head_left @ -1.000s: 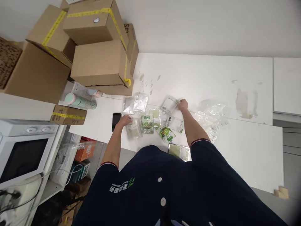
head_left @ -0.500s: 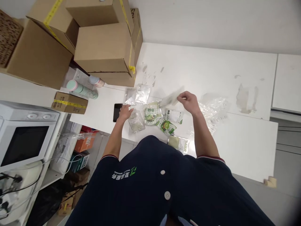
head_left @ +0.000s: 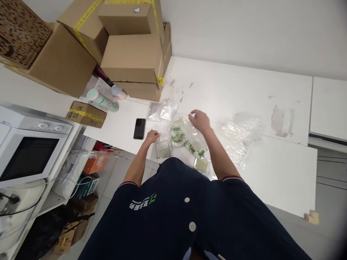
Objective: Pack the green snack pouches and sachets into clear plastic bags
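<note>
My left hand (head_left: 152, 137) pinches the upper left corner of a clear packet (head_left: 164, 148) with pale, flaky-looking contents. My right hand (head_left: 200, 120) hovers over the pouches, fingers curved and a little apart, with nothing visible between them. Below it lies a mostly clear pouch (head_left: 192, 133), partly overlapping a green-and-white printed pouch (head_left: 177, 135). Another green printed pouch (head_left: 197, 151) sits closer to my body, partly covered. By the front edge is a flat pouch with light green contents (head_left: 201, 164), partly hidden by my right arm. Two silvery clear packets (head_left: 168, 109) rest farther back.
A black phone (head_left: 139, 128) lies left of my left hand. Crumpled clear plastic bags (head_left: 241, 133) are to the right. Stacked cardboard boxes (head_left: 132, 54), a mint bottle (head_left: 104, 101) and a small box (head_left: 86, 114) stand left. A microwave (head_left: 29, 155) is beyond the table (head_left: 282, 173).
My right hand has moved left and let go of the light pouch, which now lies on the others. My left hand has shifted from beside the phone to the flaky packet's corner.
</note>
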